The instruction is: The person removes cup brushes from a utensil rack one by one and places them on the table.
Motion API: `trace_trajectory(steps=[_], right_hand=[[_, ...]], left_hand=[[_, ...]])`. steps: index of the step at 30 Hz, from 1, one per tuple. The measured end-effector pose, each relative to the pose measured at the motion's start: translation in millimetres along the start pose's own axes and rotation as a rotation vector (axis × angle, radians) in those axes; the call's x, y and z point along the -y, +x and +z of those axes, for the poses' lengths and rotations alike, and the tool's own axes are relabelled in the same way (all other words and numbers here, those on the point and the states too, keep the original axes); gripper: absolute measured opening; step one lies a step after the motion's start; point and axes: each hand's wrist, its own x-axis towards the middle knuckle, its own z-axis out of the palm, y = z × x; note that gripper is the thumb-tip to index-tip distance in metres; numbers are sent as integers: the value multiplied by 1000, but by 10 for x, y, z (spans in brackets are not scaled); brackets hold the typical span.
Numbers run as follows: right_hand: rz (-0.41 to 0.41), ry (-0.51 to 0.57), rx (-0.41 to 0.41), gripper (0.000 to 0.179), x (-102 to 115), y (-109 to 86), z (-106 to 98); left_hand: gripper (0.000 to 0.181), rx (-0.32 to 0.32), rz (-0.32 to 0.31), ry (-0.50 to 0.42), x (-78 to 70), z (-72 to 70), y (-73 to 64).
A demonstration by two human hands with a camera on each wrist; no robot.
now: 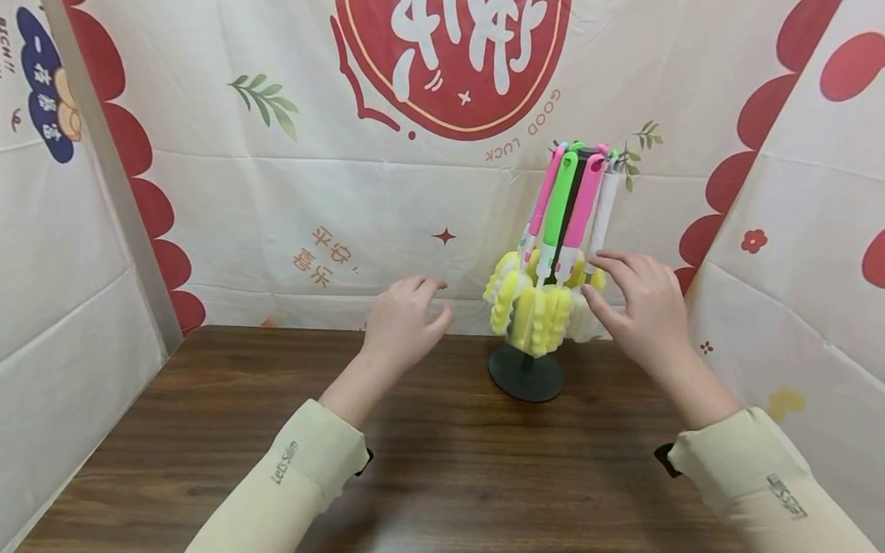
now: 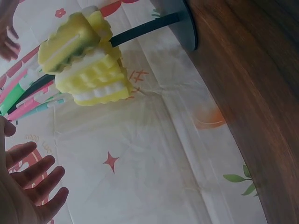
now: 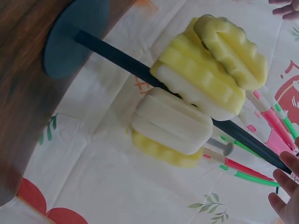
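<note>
Cup brushes with yellow sponge heads (image 1: 541, 319) hang in a ring on a black stand (image 1: 525, 377), handles upward. Their handles are green (image 1: 559, 201), pink (image 1: 585, 199) and white (image 1: 604, 210). My right hand (image 1: 640, 299) reaches to the stand's right side, thumb and forefinger apart near the lower end of the white handle, nothing gripped. In the right wrist view, a pale sponge head (image 3: 173, 121) hangs on that side. My left hand (image 1: 406, 316) hovers left of the stand with loosely bent fingers, holding nothing; the left wrist view shows its fingers (image 2: 35, 175) spread.
The stand's round base rests near the back edge of the dark wooden table (image 1: 432, 468). A printed cloth (image 1: 282, 185) hangs behind the table, with similar cloth (image 1: 833, 272) along the sides.
</note>
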Motion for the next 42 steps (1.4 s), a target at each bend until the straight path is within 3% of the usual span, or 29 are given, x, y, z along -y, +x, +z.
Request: trace_trajectory(steps=[6, 14, 21, 31, 42], right_hand=[[37, 28, -22, 43, 39, 118, 11], [18, 65, -83, 48, 84, 316, 47], [16, 83, -143, 49, 108, 455, 40], [57, 90, -148, 52, 122, 656, -46], [99, 88, -143, 54, 97, 844, -63]], left_hand=[[24, 13, 21, 20, -51, 42, 24], [26, 44, 23, 24, -112, 36, 84], [25, 13, 15, 36, -140, 25, 112], [31, 83, -14, 20, -251, -17, 173], [32, 113, 21, 16, -328, -46, 252]])
